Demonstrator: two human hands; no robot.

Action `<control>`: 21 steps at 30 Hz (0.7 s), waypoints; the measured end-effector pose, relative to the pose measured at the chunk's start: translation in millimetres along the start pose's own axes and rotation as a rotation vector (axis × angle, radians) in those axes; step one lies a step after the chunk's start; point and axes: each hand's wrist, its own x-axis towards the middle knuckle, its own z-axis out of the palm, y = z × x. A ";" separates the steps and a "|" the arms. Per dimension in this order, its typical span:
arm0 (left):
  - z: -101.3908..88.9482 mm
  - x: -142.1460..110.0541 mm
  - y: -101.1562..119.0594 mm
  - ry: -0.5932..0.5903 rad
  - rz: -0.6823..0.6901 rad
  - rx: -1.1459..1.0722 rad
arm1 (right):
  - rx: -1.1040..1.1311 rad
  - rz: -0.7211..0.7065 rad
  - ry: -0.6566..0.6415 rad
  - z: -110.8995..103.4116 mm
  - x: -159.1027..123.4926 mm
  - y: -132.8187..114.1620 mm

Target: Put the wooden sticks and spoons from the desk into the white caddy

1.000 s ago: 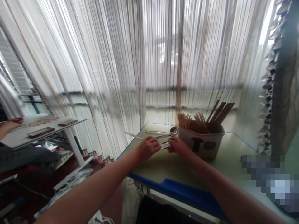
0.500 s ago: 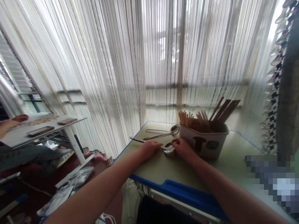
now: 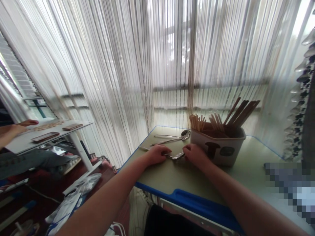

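Over the desk (image 3: 152, 178), a metal slotted ladle (image 3: 177, 157) is held between both hands. My left hand (image 3: 157, 154) is closed around its handle, whose end sticks out to the left. At the rim of the ladle's bowl, my right hand (image 3: 195, 154) pinches with its fingertips. The bowl is tilted and shows nearly edge-on. Just beyond lies another slotted ladle (image 3: 185, 134), its bowl to the right, with two long metal handles running left from there; I cannot tell whether a second head is hidden.
A divided container (image 3: 222, 154) stands right of my right hand, holding thin sticks (image 3: 198, 122) and longer brown sticks (image 3: 243, 113). Striped curtains (image 3: 118, 65) hang behind. On the left, another person's hand (image 3: 21, 126) rests at a white table (image 3: 22, 144) with two flat trays.
The held ladle's bowl has turned from showing its perforated inside to nearly edge-on. Both hands stay on it. The view has shifted slightly.
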 end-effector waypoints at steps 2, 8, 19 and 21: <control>-4.7 1.6 -1.3 -0.036 -0.057 -0.103 | -0.019 -0.023 0.015 0.1 -0.1 -0.5; -15.4 22.8 -20.2 0.325 -0.270 0.184 | -0.063 -0.078 0.059 2.3 0.0 0.7; -6.1 35.7 -43.0 0.144 -0.407 0.498 | -0.112 -0.069 0.074 -1.4 1.8 3.1; -10.4 29.6 -44.8 0.129 -0.395 0.477 | -0.112 -0.060 0.076 -0.8 1.9 3.4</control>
